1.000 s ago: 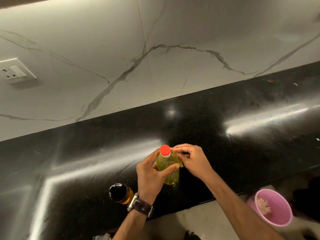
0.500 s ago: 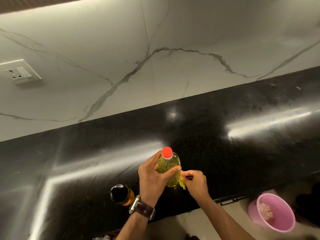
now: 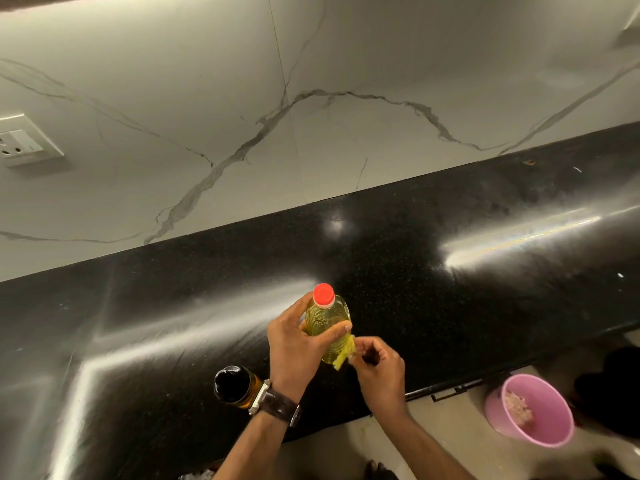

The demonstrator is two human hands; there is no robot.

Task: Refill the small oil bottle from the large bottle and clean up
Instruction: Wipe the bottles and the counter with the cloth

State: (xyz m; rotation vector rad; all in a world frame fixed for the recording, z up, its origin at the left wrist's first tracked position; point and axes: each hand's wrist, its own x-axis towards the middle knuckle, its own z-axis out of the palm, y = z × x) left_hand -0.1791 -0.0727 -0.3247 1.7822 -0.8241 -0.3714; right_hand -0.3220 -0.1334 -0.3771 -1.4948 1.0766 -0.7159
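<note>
A: Where is the clear plastic bottle of yellow oil with the red screw cap (image 3: 327, 318) being kept?

B: It is being held upright over the near part of the glossy black stone countertop (image 3: 450, 306). It is being gripped by the left hand (image 3: 294, 344), with fingers and thumb curled round its body below the cap.

A: How is the right hand (image 3: 379, 370) being used?

B: A yellow strip of label or film (image 3: 346, 351), hanging at the bottle's lower right side, is being pinched between its fingertips. The strip is blurred, so its material cannot be told.

A: And the second bottle?

B: The small amber glass bottle with the dark round top (image 3: 233, 384) is being left standing at the near edge, just left of the left wrist, beside the brown-strapped wristwatch (image 3: 277, 403).

A: What else is being shown?

B: A pink plastic bin (image 3: 530, 412) is being seen on the floor, near right. A white wall socket (image 3: 24, 140) is being seen far left on the veined white marble backsplash (image 3: 311, 116).
</note>
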